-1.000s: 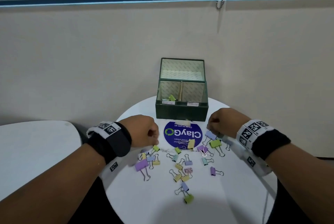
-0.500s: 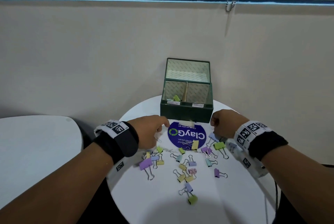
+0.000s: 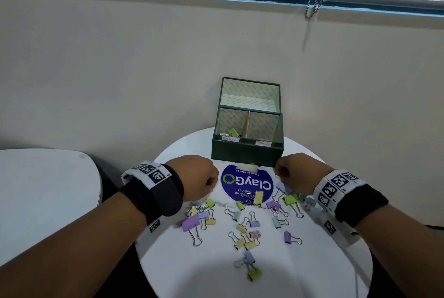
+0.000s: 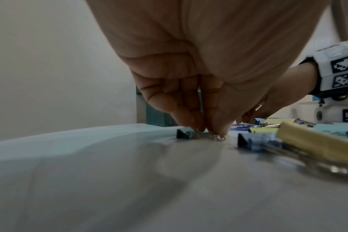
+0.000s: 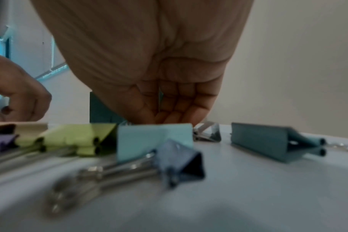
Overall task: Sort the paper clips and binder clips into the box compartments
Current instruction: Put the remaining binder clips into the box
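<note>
A dark green box with its lid up stands at the table's far side. Its left compartment holds a green binder clip; the right one shows nothing. Pastel binder clips lie scattered in front. My left hand is curled at the heap's left edge; in the left wrist view the left hand pinches the wire handles of a small blue binder clip lying on the table. My right hand is curled near the box's front right corner. In its wrist view the right hand dips behind a light blue clip, which hides the fingertips.
A round purple sticker lies on the white round table between my hands. A second white table stands to the left. The beige wall rises right behind the box. Large clips lie close to my right wrist.
My left hand had a finger stretched toward the box half a second ago; it has come back and curled down onto a clip. My right hand has shifted slightly toward the box corner.
</note>
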Demonstrator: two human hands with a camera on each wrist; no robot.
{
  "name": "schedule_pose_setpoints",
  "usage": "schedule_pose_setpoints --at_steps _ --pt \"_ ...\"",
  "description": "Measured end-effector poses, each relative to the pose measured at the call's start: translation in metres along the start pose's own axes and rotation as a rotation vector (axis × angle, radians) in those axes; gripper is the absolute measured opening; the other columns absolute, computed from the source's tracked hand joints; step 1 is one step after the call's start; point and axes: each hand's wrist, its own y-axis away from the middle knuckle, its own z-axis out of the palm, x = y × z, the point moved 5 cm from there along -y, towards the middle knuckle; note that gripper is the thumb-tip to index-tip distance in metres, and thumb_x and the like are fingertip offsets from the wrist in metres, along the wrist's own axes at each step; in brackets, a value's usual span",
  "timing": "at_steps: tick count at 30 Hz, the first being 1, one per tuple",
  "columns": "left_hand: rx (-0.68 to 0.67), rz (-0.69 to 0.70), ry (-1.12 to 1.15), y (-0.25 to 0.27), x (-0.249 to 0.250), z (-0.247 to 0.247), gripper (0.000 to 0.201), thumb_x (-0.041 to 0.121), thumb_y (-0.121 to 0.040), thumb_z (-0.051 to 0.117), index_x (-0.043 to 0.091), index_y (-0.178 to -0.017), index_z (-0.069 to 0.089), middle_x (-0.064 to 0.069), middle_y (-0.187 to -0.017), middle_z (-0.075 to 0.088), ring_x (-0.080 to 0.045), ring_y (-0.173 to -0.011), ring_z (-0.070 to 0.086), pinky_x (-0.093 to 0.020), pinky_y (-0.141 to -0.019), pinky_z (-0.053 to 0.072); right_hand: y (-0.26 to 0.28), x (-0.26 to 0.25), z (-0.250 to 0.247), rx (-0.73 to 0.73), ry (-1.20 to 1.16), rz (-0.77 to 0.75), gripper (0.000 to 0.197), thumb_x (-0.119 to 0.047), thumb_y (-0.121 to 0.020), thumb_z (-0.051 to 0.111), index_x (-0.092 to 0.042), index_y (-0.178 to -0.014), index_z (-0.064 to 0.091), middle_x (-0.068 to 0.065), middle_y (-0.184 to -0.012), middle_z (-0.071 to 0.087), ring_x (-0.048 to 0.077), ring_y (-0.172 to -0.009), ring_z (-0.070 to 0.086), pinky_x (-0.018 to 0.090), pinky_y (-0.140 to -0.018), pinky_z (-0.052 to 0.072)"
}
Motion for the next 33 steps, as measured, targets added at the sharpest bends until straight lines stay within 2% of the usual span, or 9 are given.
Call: schedule_pose_setpoints --at_steps 3,7,10,12,16,20,25,29,33 --pt "-0.008 0.013 -0.035 -0.001 0.002 0.003 0.011 0.024 -0.091 0.047 0.029 -0.085 0.055 0.006 -0.093 0.06 -0.016 -0.083 0.056 -0.028 -0.074 0.049 -0.001 -0.003 0.002 -0.033 -0.02 -0.019 0.022 -0.005 -0.087 0.062 -0.027 -0.092 0.06 -0.007 -0.09 0.066 0.013 -0.081 0.062 0.016 -0.059 0.041" --pt "0.021 0.013 0.027 -0.003 0.001 0.004 0.012 0.02 -0.09 0.05 0.031 -0.094 0.052 0.009 -0.099 0.058 -0.016 -0.091 0.055 -0.031 -0.082 0.05 0.006 -0.009 -0.008 -0.042 -0.058 -0.055 0.023 -0.005 -0.08 0.064 -0.027 -0.087 0.06 -0.009 -0.086 0.066 0.013 -0.08 0.063 0.021 -0.065 0.052" --pt "0.052 0.037 0.101 -0.002 0.001 0.002 0.021 0.017 -0.09 0.051 0.038 -0.094 0.048 0.012 -0.103 0.06 -0.015 -0.093 0.055 -0.031 -0.083 0.051 0.018 -0.019 -0.038 0.051 -0.139 -0.133 0.012 -0.01 -0.088 0.058 -0.022 -0.087 0.06 -0.004 -0.088 0.065 0.013 -0.074 0.061 0.02 -0.065 0.05" --pt "0.042 0.059 0.112 -0.001 0.002 0.003 0.026 0.013 -0.088 0.053 0.038 -0.093 0.047 0.012 -0.1 0.061 -0.014 -0.092 0.055 -0.03 -0.082 0.051 0.022 -0.025 -0.064 0.175 -0.298 -0.183 0.011 -0.011 -0.092 0.056 -0.019 -0.085 0.059 0.0 -0.089 0.065 0.017 -0.081 0.063 0.021 -0.069 0.05" --pt "0.034 0.035 0.111 -0.003 0.002 0.003 0.027 0.013 -0.089 0.051 0.036 -0.103 0.053 0.012 -0.099 0.062 -0.014 -0.091 0.056 -0.031 -0.082 0.051 0.004 -0.024 -0.1 0.425 -0.459 -0.171 0.012 -0.01 -0.091 0.06 -0.02 -0.093 0.066 -0.004 -0.091 0.066 0.013 -0.078 0.061 0.018 -0.065 0.044" --pt "0.006 -0.007 0.119 -0.005 0.0 0.005 0.026 0.015 -0.089 0.049 0.036 -0.104 0.051 0.012 -0.089 0.062 -0.014 -0.083 0.056 -0.031 -0.076 0.051 -0.015 -0.016 -0.093 0.432 -0.368 -0.124 0.024 -0.019 -0.092 0.063 -0.025 -0.115 0.068 -0.008 -0.115 0.054 0.013 -0.096 0.06 0.024 -0.08 0.044" --pt "-0.053 -0.035 0.117 -0.004 0.0 0.008 0.029 0.016 -0.082 0.054 0.035 -0.102 0.044 0.008 -0.082 0.06 -0.016 -0.078 0.058 -0.038 -0.073 0.055 0.015 0.0 -0.064 0.576 -0.407 -0.156 0.019 -0.013 -0.095 0.06 -0.022 -0.108 0.069 -0.007 -0.111 0.05 0.013 -0.093 0.056 0.018 -0.077 0.04" --pt "-0.064 -0.04 0.138 -0.004 0.001 0.008 0.032 0.016 -0.079 0.055 0.036 -0.1 0.044 0.01 -0.074 0.059 -0.009 -0.069 0.053 -0.034 -0.068 0.052 0.03 0.013 -0.034 0.337 -0.345 -0.143 0.022 -0.009 -0.091 0.058 -0.029 -0.093 0.065 -0.009 -0.096 0.055 0.013 -0.084 0.056 0.019 -0.07 0.04" --pt "-0.087 -0.034 0.129 -0.002 0.004 0.004 0.036 0.014 -0.076 0.056 0.038 -0.1 0.044 0.011 -0.073 0.06 -0.008 -0.069 0.054 -0.032 -0.069 0.053 0.042 0.012 -0.013 0.155 -0.254 -0.129 0.02 -0.022 -0.09 0.064 -0.034 -0.105 0.065 -0.013 -0.108 0.058 0.008 -0.093 0.055 0.024 -0.085 0.046"
